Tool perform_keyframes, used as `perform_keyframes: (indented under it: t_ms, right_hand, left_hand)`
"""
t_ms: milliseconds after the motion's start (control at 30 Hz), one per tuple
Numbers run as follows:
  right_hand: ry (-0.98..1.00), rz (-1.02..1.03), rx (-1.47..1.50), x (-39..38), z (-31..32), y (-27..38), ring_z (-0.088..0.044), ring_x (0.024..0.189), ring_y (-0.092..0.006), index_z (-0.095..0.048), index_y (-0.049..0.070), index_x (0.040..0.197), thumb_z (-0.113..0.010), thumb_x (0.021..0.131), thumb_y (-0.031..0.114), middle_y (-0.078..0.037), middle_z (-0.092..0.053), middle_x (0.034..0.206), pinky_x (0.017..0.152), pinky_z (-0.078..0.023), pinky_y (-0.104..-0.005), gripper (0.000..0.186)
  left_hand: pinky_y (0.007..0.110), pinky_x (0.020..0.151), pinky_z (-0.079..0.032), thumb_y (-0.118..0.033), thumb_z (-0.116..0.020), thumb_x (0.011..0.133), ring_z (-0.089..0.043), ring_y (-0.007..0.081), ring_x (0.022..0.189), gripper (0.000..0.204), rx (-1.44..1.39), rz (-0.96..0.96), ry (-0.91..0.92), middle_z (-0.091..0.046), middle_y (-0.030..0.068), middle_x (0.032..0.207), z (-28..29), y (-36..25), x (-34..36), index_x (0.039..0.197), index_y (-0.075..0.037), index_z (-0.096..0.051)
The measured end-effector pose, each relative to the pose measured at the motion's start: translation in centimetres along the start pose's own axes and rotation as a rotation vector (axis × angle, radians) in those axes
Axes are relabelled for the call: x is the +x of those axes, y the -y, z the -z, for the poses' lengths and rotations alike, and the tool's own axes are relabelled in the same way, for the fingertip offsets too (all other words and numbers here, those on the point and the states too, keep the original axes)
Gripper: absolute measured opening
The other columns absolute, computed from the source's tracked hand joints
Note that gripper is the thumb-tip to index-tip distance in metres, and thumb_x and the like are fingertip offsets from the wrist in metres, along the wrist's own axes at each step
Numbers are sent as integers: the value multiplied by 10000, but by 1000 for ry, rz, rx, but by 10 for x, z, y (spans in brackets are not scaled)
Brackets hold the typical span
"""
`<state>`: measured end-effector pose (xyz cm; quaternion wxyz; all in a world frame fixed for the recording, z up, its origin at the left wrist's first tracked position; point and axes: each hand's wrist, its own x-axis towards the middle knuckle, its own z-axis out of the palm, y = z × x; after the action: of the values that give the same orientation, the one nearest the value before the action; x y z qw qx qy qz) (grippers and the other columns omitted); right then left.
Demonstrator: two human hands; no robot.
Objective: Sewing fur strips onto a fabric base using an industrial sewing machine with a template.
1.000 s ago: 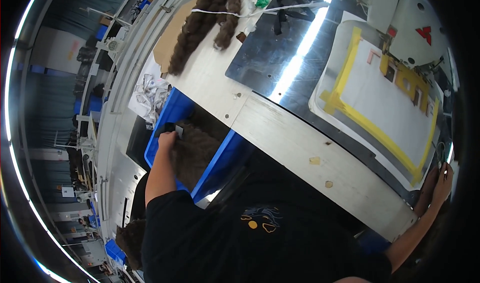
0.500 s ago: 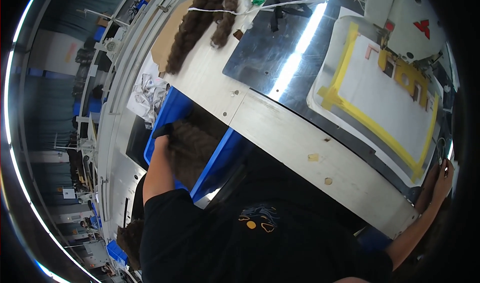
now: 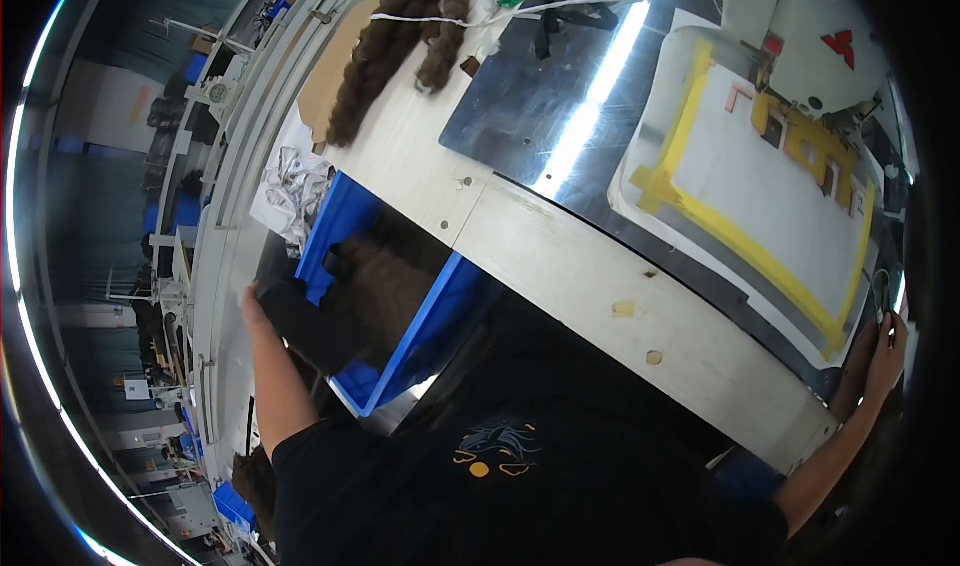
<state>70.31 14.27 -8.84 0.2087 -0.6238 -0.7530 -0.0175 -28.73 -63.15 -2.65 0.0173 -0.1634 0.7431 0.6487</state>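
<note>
My left hand (image 3: 254, 308) is at the outer left side of a blue bin (image 3: 408, 324), its fingers closed on the edge of a black cloth-like piece (image 3: 310, 324). That piece is blurred and stretches across the bin's near left wall. Inside the bin lies a brown furry pile (image 3: 385, 291), with a small black loop (image 3: 333, 258) at its left side. My right hand (image 3: 885, 351) is at the far right, beside the sewing machine's taped plate. Its fingers are bent around a small dark item with a looped part, too small to name.
Brown furry strips (image 3: 390, 51) lie on the white table (image 3: 560, 256) near crumpled paper (image 3: 292, 191). A shiny metal plate (image 3: 540, 96) bears a yellow-taped white template (image 3: 760, 186) under the sewing machine head (image 3: 815, 26). A white cord (image 3: 520, 14) crosses the top.
My left hand has moved left out of the bin, and a black piece now extends from it over the bin's wall. My right hand has hardly moved.
</note>
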Motion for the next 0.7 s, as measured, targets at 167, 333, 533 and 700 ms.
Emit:
perform_keyframes:
  t_ms: [167, 333, 533, 700]
  right_hand:
    - [-10, 10, 152, 4, 8, 69, -663, 1084, -212, -665, 36, 1237, -585, 1072, 300, -97, -693, 1180, 950, -499, -318, 321]
    - [53, 125, 357, -29, 75, 214, -642, 1004, -266, -653, -27, 1067, -643, 1004, 153, -142, -664, 1103, 914, -483, -333, 191]
    - [666, 368, 896, -53, 95, 356, -698, 996, -249, -691, -14, 1176, -727, 901, 154, -161, -718, 1079, 919, -543, -347, 324]
    - [970, 42, 1566, -94, 43, 400, -638, 1167, -213, -418, -3, 1483, -695, 997, 302, -166, -564, 1406, 988, -544, -378, 637]
  left_hand:
    - [248, 646, -408, -153, -674, 922, -524, 72, 690, 116, 445, -608, 301, -602, -39, 774, -145, -103, -138, 868, -51, -672]
    - [292, 537, -323, -77, -655, 936, -410, 65, 610, 256, 575, -966, 760, -494, -34, 643, -291, -136, -283, 715, -15, -541]
    - [494, 598, -461, -149, -701, 885, -603, 437, 664, 262, 776, -1351, 1207, -569, 231, 713, -390, -119, -442, 739, -4, -538]
    - [381, 607, -505, -108, -713, 917, -694, 273, 735, 197, 511, -1119, 2042, -648, 147, 816, -442, -82, -534, 1030, -28, -574]
